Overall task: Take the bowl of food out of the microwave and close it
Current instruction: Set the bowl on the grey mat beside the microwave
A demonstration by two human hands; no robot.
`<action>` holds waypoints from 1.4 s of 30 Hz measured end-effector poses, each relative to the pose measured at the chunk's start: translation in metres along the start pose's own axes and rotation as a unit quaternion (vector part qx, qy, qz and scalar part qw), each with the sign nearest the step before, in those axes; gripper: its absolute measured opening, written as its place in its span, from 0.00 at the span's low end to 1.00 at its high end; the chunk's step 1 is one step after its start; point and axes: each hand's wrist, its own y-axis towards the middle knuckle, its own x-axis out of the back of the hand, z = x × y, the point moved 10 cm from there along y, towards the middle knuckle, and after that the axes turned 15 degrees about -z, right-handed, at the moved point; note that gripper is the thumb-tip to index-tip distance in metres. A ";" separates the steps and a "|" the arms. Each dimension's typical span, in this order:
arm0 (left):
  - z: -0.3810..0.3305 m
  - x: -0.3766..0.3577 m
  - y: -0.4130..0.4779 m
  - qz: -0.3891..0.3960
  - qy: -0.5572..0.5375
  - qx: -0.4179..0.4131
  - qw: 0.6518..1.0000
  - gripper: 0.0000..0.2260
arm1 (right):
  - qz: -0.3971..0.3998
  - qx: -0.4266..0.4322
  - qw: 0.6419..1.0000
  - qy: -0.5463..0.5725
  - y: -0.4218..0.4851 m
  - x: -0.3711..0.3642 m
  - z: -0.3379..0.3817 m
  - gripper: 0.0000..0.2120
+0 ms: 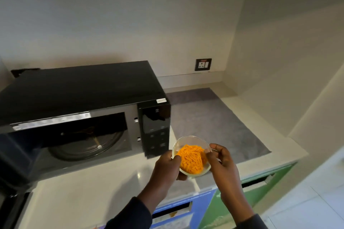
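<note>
Clear glass bowl (191, 156) of orange shredded food (191, 158), gripped by left hand (167, 167) and right hand (221, 161) above the countertop (83, 191), just right of the open black microwave (83, 109); glass turntable (85, 147) bare inside.

Cut off and unreadable

The microwave (78, 109) door (11, 182) runs off the left edge; its label strip (52, 120) is too blurred to read.

A home kitchen: a black microwave (81, 109) on a pale countertop (93, 188), wall socket (203, 64) behind.
</note>
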 end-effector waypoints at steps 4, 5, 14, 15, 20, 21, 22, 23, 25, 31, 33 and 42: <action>-0.009 -0.060 0.019 0.021 -0.036 0.024 0.999 0.11 | 0.026 -0.042 0.999 -0.015 0.045 0.012 -0.020 0.18; -0.009 -0.072 0.026 0.024 -0.044 0.033 0.998 0.11 | 0.042 -0.052 0.998 -0.013 0.052 0.010 -0.024 0.15; -0.033 -0.173 0.090 0.033 0.069 -0.029 0.997 0.14 | 0.022 -0.037 0.995 -0.089 0.171 0.000 -0.061 0.18; -0.037 -0.179 0.100 0.023 0.103 -0.050 0.993 0.13 | 0.022 -0.035 0.995 -0.091 0.182 -0.001 -0.062 0.18; -0.055 -0.213 0.140 0.011 0.238 -0.169 0.956 0.12 | 0.020 -0.037 0.994 -0.098 0.222 -0.014 -0.066 0.22; -0.057 -0.219 0.149 0.006 0.247 -0.183 0.951 0.12 | 0.020 -0.034 0.995 -0.097 0.232 -0.018 -0.067 0.23; -0.060 -0.220 0.154 0.002 0.254 -0.195 0.947 0.13 | 0.018 -0.032 0.995 -0.097 0.235 -0.022 -0.066 0.24; -0.062 -0.224 0.161 -0.003 0.262 -0.204 0.943 0.13 | 0.019 -0.026 0.995 -0.096 0.241 -0.027 -0.067 0.24; -0.064 -0.230 0.175 -0.013 0.270 -0.219 0.937 0.14 | 0.023 -0.012 0.995 -0.093 0.251 -0.035 -0.068 0.24; -0.070 -0.235 0.211 -0.055 0.266 -0.221 0.937 0.15 | 0.036 0.003 0.998 -0.059 0.277 -0.063 -0.069 0.18; -0.072 -0.236 0.221 -0.067 0.265 -0.226 0.935 0.16 | 0.040 0.006 0.998 -0.044 0.284 -0.072 -0.066 0.22; -0.068 -0.240 0.254 -0.083 0.280 -0.213 0.932 0.17 | 0.044 0.004 0.997 -0.059 0.312 -0.098 -0.086 0.24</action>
